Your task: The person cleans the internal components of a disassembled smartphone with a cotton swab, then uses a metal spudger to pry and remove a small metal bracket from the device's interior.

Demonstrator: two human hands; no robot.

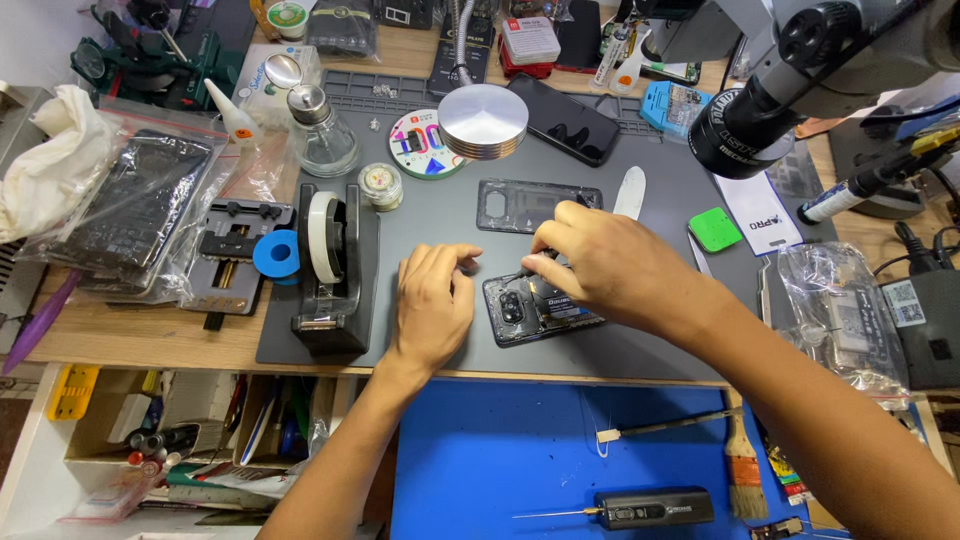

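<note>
An opened smartphone point(535, 308), dark, glossy and rectangular, is being worked on near the front edge of the grey rubbery work mat point(650, 340); its camera cluster and a blue-labelled battery are being exposed, with the back removed. It is being steadied at its left end by the left hand point(433, 305), palm down, fingers curled loosely with tips touching the mat beside the phone; nothing is being gripped. The right hand point(600, 265) is being held over the phone's upper edge, fingers pinched closed on thin metal tweezers point(517, 274), whose tips are being pointed at the phone's top corner. Just behind, a clear plastic phone frame point(520, 205) is lying flat, beside a white spudger-like blade point(629, 192). Farther back a stacked round metal disc point(483, 121) and a black glossy phone point(562, 119) are resting. To the left a black tape dispenser point(335, 270) with a white roll is standing, near a glass bottle point(322, 132). A green square pad point(715, 229) is lying right. Below, on blue matting point(480, 450), a bristle brush point(742, 470) is lying.
</note>
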